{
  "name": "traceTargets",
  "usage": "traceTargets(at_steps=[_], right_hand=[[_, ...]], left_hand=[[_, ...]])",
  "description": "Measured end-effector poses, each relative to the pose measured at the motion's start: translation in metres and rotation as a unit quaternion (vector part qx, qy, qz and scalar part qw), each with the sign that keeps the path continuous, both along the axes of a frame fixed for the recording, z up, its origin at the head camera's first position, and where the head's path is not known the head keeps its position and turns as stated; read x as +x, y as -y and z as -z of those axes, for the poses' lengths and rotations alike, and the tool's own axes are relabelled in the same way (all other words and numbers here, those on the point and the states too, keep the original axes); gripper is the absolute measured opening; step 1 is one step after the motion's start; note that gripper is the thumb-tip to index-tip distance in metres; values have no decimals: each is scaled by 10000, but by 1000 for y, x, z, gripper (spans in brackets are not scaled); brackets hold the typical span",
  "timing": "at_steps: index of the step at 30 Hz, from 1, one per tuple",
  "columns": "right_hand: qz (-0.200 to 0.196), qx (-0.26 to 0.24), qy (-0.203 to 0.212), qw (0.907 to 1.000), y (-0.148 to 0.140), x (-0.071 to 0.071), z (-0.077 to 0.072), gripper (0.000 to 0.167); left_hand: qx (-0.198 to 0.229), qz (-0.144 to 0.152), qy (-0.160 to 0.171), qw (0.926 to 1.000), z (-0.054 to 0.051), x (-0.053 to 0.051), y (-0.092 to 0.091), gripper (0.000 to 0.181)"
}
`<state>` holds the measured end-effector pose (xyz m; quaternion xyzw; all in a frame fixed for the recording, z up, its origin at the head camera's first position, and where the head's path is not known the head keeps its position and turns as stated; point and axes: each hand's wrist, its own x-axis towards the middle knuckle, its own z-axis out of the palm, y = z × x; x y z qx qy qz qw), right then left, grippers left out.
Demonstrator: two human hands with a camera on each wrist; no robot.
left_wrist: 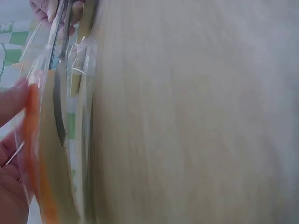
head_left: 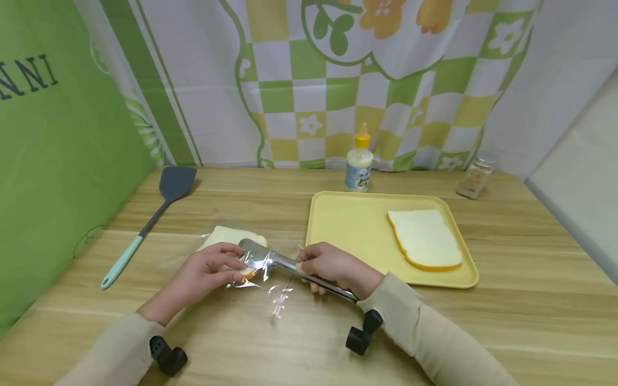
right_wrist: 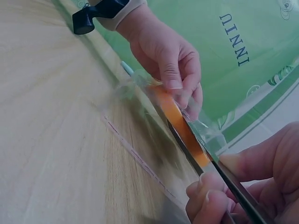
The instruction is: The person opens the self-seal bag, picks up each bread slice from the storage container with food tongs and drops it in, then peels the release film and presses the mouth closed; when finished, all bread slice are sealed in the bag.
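Note:
A slice of bread (head_left: 230, 235) with an orange-brown crust is raised off the table inside a clear plastic bag (head_left: 279, 305). My left hand (head_left: 205, 271) pinches the slice through the bag, thumb on one face and fingers on the other. Metal tongs (head_left: 330, 288) lie in my right hand (head_left: 338, 266), thumb on one arm and fingers on the other. Their flat ends reach into the bag, and in the right wrist view the crust edge (right_wrist: 176, 120) sits between the two arms.
On the right, a yellow tray (head_left: 347, 236) bears another bread slice (head_left: 427, 238). Behind it stand a yellow-capped squeeze bottle (head_left: 359, 166) and a small glass shaker (head_left: 477, 176). A grey spatula with a mint handle (head_left: 126, 257) lies at the left.

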<state>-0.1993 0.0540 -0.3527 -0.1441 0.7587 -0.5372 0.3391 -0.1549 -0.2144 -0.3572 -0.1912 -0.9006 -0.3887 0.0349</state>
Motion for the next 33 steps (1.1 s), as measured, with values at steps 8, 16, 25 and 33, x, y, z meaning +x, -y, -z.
traceTargets(at_steps=[8, 16, 25, 33], right_hand=[[167, 643, -719, 9952, 6, 5, -5, 10], [259, 227, -209, 9992, 10, 8, -10, 14], [123, 530, -543, 9970, 7, 11, -8, 11], [-98, 413, 95, 9991, -7, -4, -9, 21]], left_hand=[[1302, -843, -223, 9876, 5, 2, -5, 9], [2127, -1486, 70, 9657, 7, 7, -14, 15], [2457, -1868, -283, 9508, 7, 7, -19, 12], [2483, -2045, 147, 9468, 6, 8, -15, 19]])
